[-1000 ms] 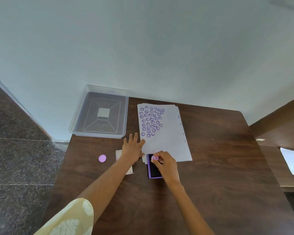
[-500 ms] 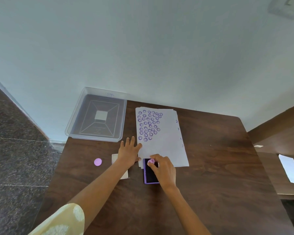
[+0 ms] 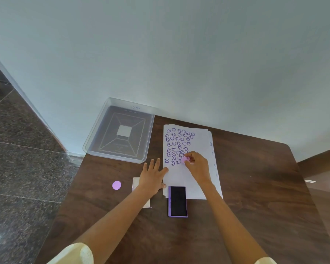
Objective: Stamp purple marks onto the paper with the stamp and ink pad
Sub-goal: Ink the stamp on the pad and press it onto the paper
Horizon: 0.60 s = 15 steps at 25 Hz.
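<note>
Stamp [image 3: 185,159] pinched in right hand [image 3: 198,165] fingertips.

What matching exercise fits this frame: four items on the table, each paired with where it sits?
Items:
1. stamp
2. ink pad
3. purple disc
4. clear plastic tray

Places:
A. lying alone, left of the left hand
B. far-left corner, overhanging the table edge
C. pinched in the right hand, over the paper
D. overlapping the paper's near edge

Pairs: 1-C, 2-D, 3-A, 4-B
</note>
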Available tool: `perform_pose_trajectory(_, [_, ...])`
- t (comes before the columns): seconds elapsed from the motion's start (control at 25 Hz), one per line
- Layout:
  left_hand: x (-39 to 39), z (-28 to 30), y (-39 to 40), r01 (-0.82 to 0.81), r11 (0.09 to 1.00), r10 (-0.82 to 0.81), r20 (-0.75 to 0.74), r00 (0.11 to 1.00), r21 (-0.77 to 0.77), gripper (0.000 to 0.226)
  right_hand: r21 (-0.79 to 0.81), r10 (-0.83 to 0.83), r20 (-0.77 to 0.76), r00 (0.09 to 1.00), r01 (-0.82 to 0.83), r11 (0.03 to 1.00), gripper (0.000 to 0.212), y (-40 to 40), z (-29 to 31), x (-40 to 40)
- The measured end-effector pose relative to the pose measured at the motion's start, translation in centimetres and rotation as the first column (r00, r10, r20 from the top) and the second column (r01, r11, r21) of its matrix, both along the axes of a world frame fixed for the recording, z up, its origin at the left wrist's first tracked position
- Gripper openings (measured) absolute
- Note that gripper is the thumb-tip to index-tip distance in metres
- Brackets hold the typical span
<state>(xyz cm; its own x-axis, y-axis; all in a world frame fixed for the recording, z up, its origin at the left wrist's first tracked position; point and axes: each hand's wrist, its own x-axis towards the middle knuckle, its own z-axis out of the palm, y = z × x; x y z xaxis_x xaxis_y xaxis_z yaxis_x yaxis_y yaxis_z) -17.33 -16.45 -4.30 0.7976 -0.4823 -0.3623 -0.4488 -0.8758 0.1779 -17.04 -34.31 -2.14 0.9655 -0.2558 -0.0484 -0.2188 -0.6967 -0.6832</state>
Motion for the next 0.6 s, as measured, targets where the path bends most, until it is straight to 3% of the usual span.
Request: perform_pose_trajectory(0.6, [-0.05,-0.27,0.11,0.006,1.000,-0.006,0.010,1.000,-0.021,0.055,-0.074,0.022,-0.077,0.997,-0.028,0.997,0.019,0.46,0.10,0.28])
